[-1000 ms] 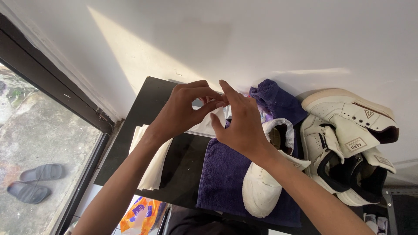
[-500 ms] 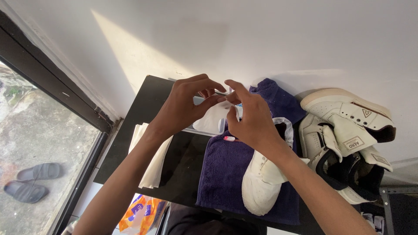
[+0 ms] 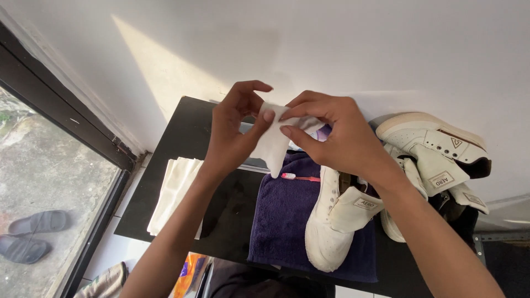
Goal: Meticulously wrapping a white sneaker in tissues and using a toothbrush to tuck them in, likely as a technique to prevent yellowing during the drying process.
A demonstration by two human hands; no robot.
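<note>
While pinched: white wipe (image 3: pixel 274 144) between both grips.

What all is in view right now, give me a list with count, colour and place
white wipe: one, white, held up between both hands above the table
black table: one, black, against the white wall
purple towel: one, dark purple, spread on the table
white sneaker: one, white, lying on the towel
other sneakers: at least two, white and cream, piled at the table's right end
toothbrush: one, red and white, on the towel by the sneaker
folded cloths: a stack, cream, on the table's left edge
sandals: two, grey, outside on the ground
left hand: pinching the wipe
right hand: pinching the wipe
</note>
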